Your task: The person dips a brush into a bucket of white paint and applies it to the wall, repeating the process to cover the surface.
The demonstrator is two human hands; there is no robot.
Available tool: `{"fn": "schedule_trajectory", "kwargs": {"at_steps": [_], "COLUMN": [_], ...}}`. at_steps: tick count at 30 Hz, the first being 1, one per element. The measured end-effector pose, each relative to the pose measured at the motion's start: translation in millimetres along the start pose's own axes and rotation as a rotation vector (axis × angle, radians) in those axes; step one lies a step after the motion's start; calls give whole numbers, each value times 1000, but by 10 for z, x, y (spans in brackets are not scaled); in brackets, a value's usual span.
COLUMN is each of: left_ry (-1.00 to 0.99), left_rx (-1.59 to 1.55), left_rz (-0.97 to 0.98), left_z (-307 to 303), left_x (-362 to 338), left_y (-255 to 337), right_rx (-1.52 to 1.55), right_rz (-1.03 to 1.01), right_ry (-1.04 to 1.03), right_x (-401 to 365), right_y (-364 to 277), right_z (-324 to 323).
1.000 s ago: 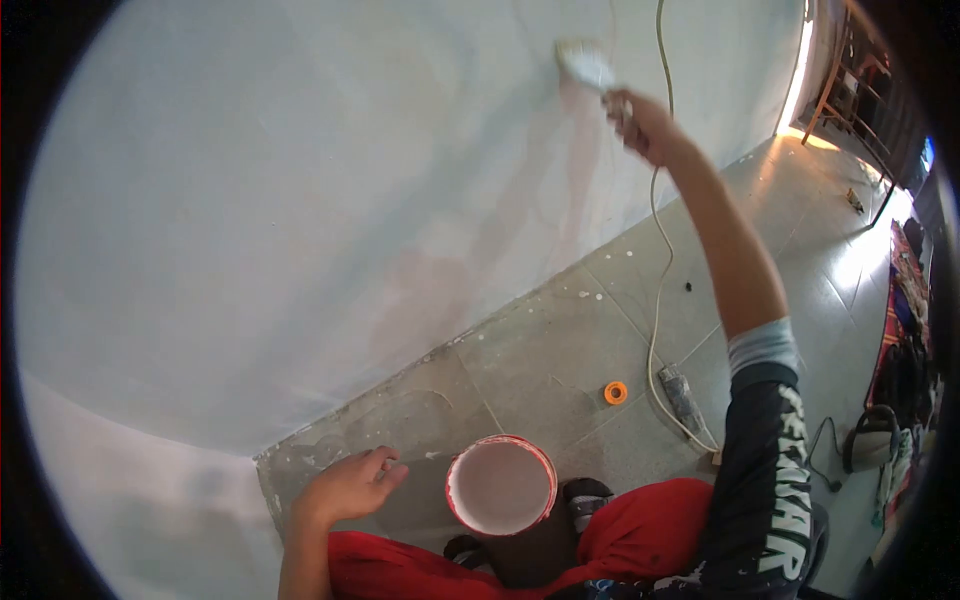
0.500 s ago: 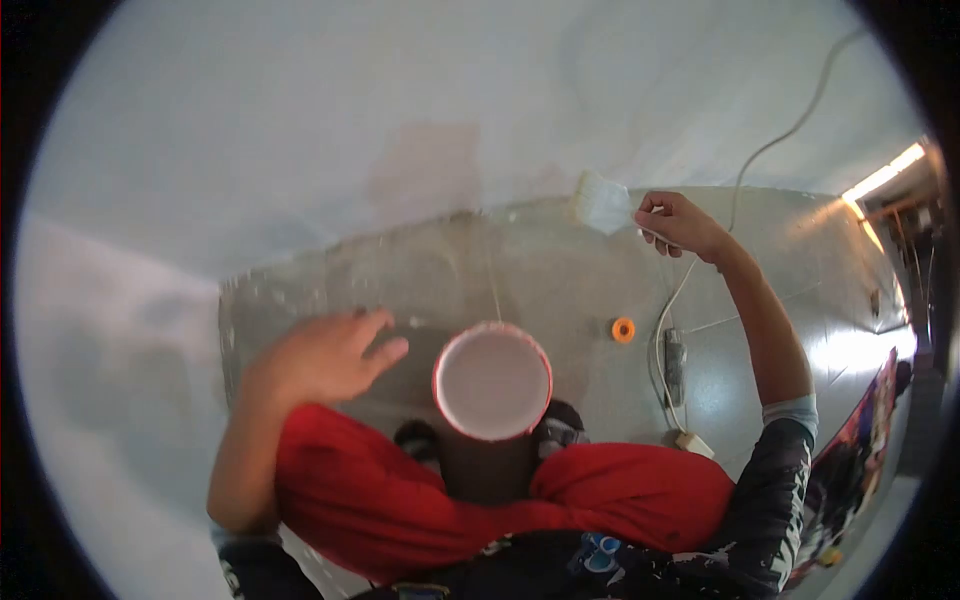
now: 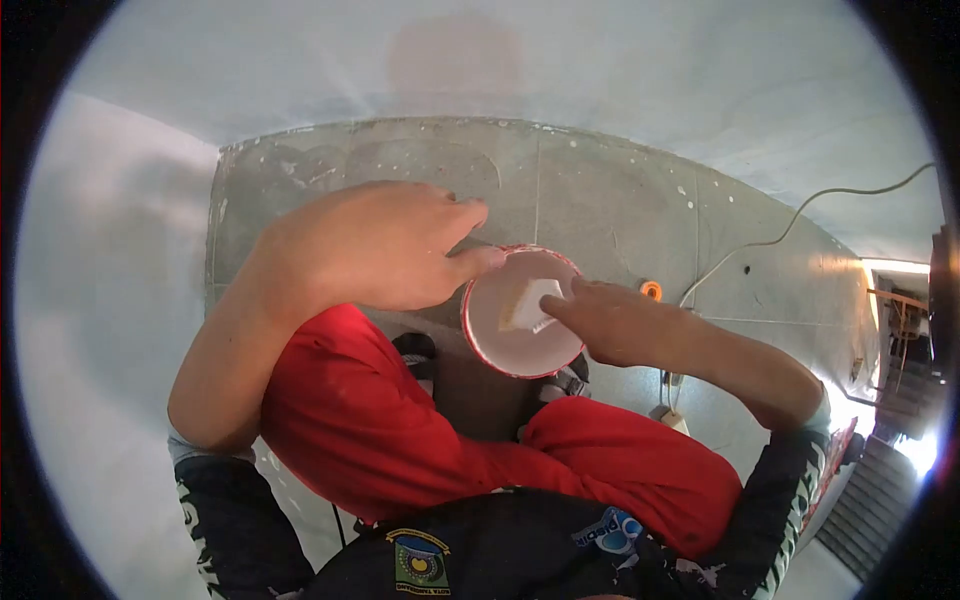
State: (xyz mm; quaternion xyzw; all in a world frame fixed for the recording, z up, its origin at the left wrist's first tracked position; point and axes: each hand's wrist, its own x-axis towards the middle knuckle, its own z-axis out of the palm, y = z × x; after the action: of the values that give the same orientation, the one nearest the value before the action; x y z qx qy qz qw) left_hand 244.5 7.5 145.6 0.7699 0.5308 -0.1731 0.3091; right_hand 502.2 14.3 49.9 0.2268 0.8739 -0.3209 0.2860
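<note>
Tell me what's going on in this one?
A person in red trousers holds a wide brush in the right hand, over the open mouth of a paint bucket. The left hand is at the rim on the other side, holding nothing that shows. An orange roll of tape lies on the floor, near the wall.

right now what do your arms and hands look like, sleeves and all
My left hand and right hand show no glove, watch or ring. The bare forearms run up to black fabric sleeves with white lettering along their outer sides, each ending in a pale grey cuff near the elbow.
</note>
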Motion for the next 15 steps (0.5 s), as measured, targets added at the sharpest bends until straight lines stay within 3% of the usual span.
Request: {"fn": "schedule_trajectory", "kwargs": {"at_steps": [7, 15], "left_ry": [-25, -36], "left_rx": [-17, -51], "left_rz": [1, 7], "left_z": [11, 28], "left_x": [-15, -37], "left_y": [-66, -137], "right_rx": [-186, 0], "right_rz": [-165, 115], "right_ry": [220, 130], "right_x": [764, 767], "right_y": [199, 3], "right_z": [730, 643]}}
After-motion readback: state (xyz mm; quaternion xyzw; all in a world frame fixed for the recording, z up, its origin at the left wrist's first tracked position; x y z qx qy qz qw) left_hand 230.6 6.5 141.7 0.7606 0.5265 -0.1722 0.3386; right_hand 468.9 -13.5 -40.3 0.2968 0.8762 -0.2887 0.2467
